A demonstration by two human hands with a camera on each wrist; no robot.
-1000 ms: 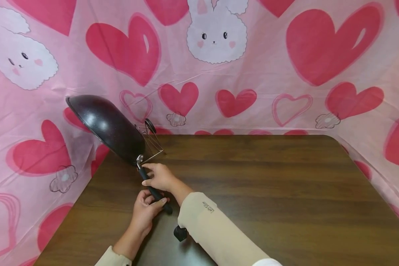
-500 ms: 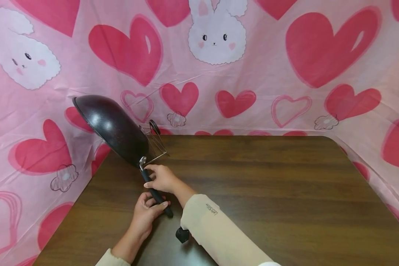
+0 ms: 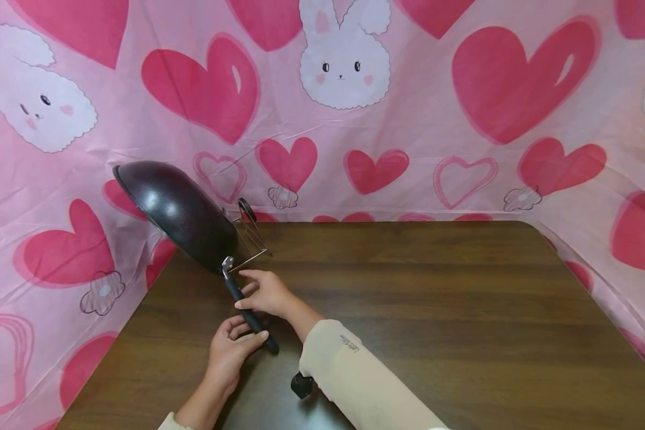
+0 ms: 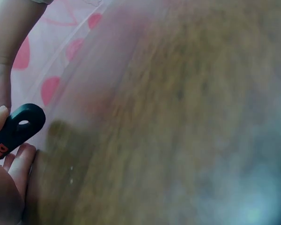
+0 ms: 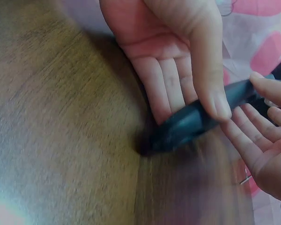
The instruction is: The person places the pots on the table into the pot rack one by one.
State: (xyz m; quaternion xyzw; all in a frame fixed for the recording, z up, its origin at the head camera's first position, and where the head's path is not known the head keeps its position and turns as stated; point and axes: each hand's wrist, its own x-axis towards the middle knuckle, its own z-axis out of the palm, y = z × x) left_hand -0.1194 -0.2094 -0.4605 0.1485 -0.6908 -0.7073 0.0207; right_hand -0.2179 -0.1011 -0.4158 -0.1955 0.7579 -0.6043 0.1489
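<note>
A black wok stands tilted at the far left of the table, its rounded underside facing up and right. Its long black handle slants down toward me. My left hand holds the handle near its end, thumb on top and fingers beneath. Farther up, my right hand has its thumb on the handle and fingers under it, with the index finger stretched toward the wok. In the left wrist view the handle's end shows a hanging hole and orange lettering.
A wire rack with a black round part stands against the wok's right side. A small black object sits beside the right sleeve. The brown wooden table meets a pink heart-and-rabbit cloth at the back and sides.
My right hand has shifted slightly right and down along the handle, and its index finger has straightened. The left hand keeps its hold. The wok's tilt looks nearly the same.
</note>
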